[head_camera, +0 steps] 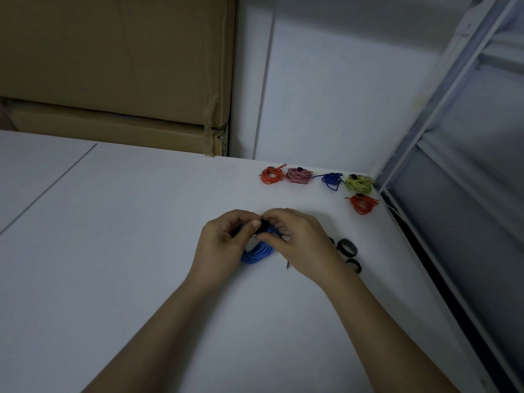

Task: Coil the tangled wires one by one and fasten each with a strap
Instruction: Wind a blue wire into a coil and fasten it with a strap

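**Strap slip is the risk on the blue coil**

Both hands are curled in tight over the blue coil [256,252], which sits low over the counter [141,208] between your palms. Your left hand [224,245] grips the bundle from the side with the thumb up near the top; your right hand [295,242] pinches a black strap [265,224] at the coil's upper edge. The strap looks not yet closed, though your fingers hide its ends.

Trouble would most likely come from loosening your left grip before the strap is fastened: the loops could spring apart and you would have to coil again. Wrap it too slack and a loop may slide out later; catch only some of the turns and the rest will hang free. Watch the loose wire end, hidden under your hands, so it is not left outside.

Five strapped coils [297,175] lie near the far right corner, and spare straps [346,246] wait just beside your right wrist.
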The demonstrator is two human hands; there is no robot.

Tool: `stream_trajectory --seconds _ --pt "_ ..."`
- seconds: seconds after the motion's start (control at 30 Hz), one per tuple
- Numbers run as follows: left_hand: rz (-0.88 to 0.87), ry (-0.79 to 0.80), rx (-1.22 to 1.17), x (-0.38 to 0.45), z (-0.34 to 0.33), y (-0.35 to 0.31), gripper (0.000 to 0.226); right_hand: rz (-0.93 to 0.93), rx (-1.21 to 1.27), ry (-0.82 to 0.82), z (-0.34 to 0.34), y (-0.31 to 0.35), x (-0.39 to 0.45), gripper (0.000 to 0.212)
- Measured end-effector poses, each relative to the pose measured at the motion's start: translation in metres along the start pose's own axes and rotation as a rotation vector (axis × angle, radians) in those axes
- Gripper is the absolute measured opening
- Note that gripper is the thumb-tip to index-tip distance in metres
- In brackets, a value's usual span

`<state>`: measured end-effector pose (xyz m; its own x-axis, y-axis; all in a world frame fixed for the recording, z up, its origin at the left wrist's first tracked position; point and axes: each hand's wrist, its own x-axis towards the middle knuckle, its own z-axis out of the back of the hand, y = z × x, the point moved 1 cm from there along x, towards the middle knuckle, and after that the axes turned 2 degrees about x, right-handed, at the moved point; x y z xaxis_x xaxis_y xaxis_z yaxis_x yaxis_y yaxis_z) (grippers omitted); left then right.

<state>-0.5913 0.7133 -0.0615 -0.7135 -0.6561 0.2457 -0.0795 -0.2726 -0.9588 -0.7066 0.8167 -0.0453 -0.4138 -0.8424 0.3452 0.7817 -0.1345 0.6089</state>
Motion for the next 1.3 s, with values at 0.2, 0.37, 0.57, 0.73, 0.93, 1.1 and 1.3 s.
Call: stream_trajectory --seconds 0.2,0.37,0.57,0.73,0.93,1.1,1.3 --pt "0.005 -0.011 -0.095 -0.001 0.001 0.0 0.012 -0.031 -0.039 -0.071 -0.007 0.012 0.002 0.022" --pt "0.067 -0.005 -0.09 0.001 0.004 0.001 0.019 -0.067 0.057 -0.138 -0.012 0.01 0.003 0.026" --pt "0.089 0.09 0.051 0.003 0.006 -0.004 0.015 -0.124 0.149 -0.15 -0.006 0.014 0.004 0.038" --pt "0.123 0.058 -0.086 0.007 0.006 -0.015 0.012 -0.112 0.166 -0.148 0.0 0.015 0.004 0.039" --pt "0.055 0.159 -0.02 0.018 -0.002 -0.025 0.019 -0.157 0.196 -0.196 0.016 0.014 0.006 0.051" --pt "-0.061 0.173 -0.074 0.037 -0.024 -0.044 0.021 -0.169 0.21 -0.266 0.046 0.009 0.012 0.044" --pt "-0.022 0.165 -0.237 0.074 -0.063 -0.056 0.016 -0.214 0.373 -0.302 0.073 -0.02 0.012 0.022"
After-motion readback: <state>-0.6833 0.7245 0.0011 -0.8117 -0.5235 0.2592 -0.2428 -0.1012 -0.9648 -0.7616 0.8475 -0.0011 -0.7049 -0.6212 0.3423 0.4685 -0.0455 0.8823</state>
